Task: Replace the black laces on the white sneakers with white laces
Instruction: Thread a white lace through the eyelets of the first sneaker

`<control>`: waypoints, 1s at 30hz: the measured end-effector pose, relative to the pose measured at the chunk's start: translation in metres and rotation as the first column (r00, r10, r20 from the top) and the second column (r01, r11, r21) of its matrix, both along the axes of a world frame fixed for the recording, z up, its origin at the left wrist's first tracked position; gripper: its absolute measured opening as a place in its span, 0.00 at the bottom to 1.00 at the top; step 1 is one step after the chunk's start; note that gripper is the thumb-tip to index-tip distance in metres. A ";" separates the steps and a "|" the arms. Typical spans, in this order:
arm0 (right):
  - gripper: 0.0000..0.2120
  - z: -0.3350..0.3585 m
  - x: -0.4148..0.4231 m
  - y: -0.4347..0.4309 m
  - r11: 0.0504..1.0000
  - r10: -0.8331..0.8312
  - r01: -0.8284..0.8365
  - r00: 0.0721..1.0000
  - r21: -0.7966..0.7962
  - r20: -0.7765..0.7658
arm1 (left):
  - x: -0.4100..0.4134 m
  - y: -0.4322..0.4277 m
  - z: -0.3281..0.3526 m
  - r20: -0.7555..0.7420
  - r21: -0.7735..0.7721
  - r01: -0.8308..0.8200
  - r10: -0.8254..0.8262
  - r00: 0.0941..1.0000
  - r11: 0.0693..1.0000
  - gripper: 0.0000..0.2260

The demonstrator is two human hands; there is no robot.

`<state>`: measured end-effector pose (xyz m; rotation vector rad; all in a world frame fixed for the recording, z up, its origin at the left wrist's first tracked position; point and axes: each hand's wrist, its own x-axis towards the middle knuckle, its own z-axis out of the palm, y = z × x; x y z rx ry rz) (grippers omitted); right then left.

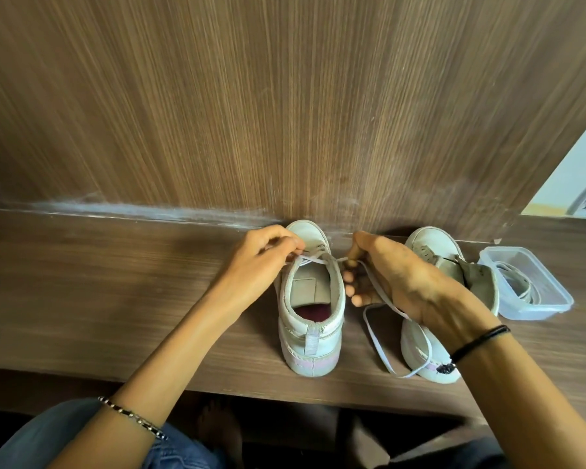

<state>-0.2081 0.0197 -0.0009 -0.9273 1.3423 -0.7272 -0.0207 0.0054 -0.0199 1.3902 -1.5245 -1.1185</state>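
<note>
A white sneaker point(310, 299) stands on the wooden bench point(115, 282), toe against the wooden panel point(285, 96) behind and heel towards the person. A white lace point(376, 343) crosses its upper eyelets, and both hands are on it. The left hand point(268, 253), just left of this sneaker's toe, has its fingers point(295, 245) curled and pinching one end of the lace where it leaves the eyelets. The right hand point(406, 282), just right of the sneaker, grips the other end between thumb and forefinger, the remaining fingers loosely curled below. From that hand the lace trails towards the person and lies in a slack loop on the bench, right of the sneaker's heel.

The second sneaker point(432, 243) sits to the right of the first, pointing the same way, its tongue folded up (the right hand covers its middle, so I cannot see the eyelets). Further right again is a clear plastic container point(535, 311) with a pale lace coiled point(518, 282) inside.

A metal bracelet point(132, 416) circles the left wrist and a black band point(481, 340) the right. Blue jeans point(82, 441) show below the bench edge.
</note>
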 end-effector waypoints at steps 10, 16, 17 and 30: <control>0.05 -0.002 -0.018 0.011 0.902 0.143 -0.237 0.953 -0.361 -0.266 | 0.017 0.002 0.004 0.123 0.024 0.101 -0.103 0.987 0.995 0.04; 0.07 -0.005 -0.021 0.009 0.824 0.106 -0.330 0.888 -0.462 -0.447 | 0.014 0.003 0.004 0.157 -0.036 0.159 -0.152 0.976 0.987 0.03; 0.09 -0.006 -0.020 0.009 0.854 0.118 -0.300 0.907 -0.425 -0.404 | 0.012 0.004 0.003 0.173 -0.043 0.165 -0.155 0.973 0.985 0.02; 0.14 -0.001 -0.011 0.008 0.980 0.046 -0.084 0.978 -0.181 -0.205 | 0.028 0.002 0.011 0.133 0.256 0.121 -0.158 0.978 0.959 0.15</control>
